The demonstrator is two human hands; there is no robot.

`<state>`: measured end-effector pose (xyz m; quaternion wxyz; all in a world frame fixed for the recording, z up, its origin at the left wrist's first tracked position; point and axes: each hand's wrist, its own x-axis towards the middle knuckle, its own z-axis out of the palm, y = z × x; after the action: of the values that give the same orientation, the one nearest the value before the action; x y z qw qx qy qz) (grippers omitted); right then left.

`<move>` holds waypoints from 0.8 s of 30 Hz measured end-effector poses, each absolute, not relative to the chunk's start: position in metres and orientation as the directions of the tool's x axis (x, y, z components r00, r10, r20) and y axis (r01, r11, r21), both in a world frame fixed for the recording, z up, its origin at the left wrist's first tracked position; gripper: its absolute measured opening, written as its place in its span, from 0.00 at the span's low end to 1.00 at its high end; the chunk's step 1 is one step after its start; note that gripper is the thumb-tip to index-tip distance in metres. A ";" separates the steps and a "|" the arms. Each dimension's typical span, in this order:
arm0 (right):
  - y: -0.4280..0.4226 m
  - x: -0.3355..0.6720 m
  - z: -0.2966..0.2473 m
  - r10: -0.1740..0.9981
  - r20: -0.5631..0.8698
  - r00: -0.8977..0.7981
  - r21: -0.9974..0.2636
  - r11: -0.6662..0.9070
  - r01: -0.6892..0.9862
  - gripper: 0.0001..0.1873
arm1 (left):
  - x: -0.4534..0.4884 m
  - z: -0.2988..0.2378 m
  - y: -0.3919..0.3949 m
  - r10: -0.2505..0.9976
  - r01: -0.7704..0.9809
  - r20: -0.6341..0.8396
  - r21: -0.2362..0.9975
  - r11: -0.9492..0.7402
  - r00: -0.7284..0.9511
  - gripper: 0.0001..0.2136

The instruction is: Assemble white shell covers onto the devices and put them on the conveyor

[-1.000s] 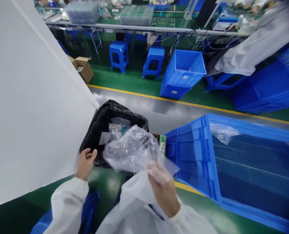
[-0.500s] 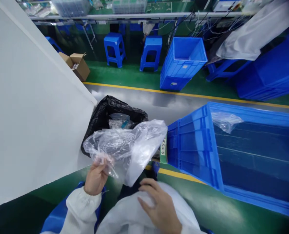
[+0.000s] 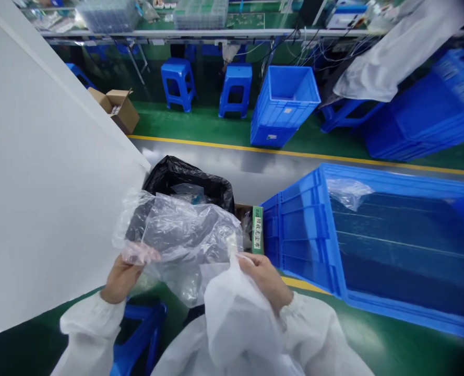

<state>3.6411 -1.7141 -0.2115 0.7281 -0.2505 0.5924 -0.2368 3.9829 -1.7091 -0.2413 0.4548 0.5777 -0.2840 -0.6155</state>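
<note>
A clear crumpled plastic bag (image 3: 180, 232) is stretched between both hands in front of me. My left hand (image 3: 124, 274) is closed on its left edge. My right hand (image 3: 265, 279) is closed on its right side, beside a fold of white fabric (image 3: 235, 313) that rises from my lap. Just behind the bag stands a bin lined with a black bag (image 3: 188, 180), with clear wrappers inside it. Both arms wear white sleeves.
A large blue crate (image 3: 306, 230) lies to my right with a scrap of clear plastic (image 3: 347, 190) in it. A white panel (image 3: 47, 172) fills the left. Blue stools (image 3: 177, 83), another blue crate (image 3: 284, 104) and a cardboard box (image 3: 118, 109) stand across the aisle.
My right hand rose from my lap and took hold of the bag's right side. The bag has been pulled wider between both hands and now hangs over the bin's front.
</note>
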 end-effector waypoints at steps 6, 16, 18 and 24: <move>-1.690 3.618 -0.243 -0.737 -0.674 -0.057 -0.648 0.627 -0.432 0.28 | 4.019 -0.238 -1.710 -0.884 0.207 -0.465 0.871 -0.446 0.053 0.20; -1.676 3.586 -0.297 -0.685 -0.721 -0.105 -0.377 0.514 -0.771 0.34 | 4.006 -0.258 -1.743 -0.766 -0.020 -0.624 0.773 -0.634 0.152 0.24; -1.675 3.577 -0.307 -0.662 -0.736 -0.139 -0.313 0.516 -0.798 0.35 | 3.998 -0.267 -1.743 -0.782 -0.063 -0.590 0.789 -0.611 0.202 0.23; -1.676 3.574 -0.318 -0.654 -0.746 -0.121 -0.324 0.516 -0.793 0.31 | 3.984 -0.261 -1.740 -0.822 -0.288 -0.471 0.778 -0.559 0.320 0.16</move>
<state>3.5741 -1.6761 -0.3184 0.4508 -0.4858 0.7449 0.0769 3.9835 -1.7402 -0.2612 0.2941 0.7574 -0.3664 -0.4535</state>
